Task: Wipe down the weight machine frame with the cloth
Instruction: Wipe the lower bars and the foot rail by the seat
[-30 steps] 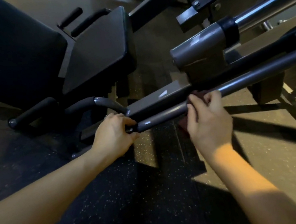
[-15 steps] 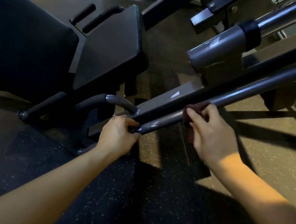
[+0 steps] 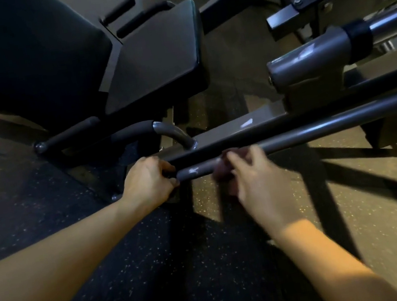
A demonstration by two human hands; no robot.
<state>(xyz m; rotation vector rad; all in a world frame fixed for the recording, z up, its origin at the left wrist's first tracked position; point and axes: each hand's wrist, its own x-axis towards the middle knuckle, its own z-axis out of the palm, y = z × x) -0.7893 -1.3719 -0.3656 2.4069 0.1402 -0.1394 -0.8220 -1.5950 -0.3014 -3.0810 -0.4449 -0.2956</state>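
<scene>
A dark speckled rubber floor fills the lower view, and on it stands the weight machine frame, a grey steel beam that runs from the middle up toward the right. Behind it sit a black back pad and a black seat pad, with a curved grey handle welded to the beam's near end. Just in front of the beam and parallel to it lies a round bar. The left hand grips the bar's near end, fingers curled round it. The right hand, blurred, sits just to the right along the same bar, its fingers bent over the top. The cloth, a small dark reddish wad, is pinned between those fingers and the bar, bunched at the fingertips and hanging a little below the tube.
</scene>
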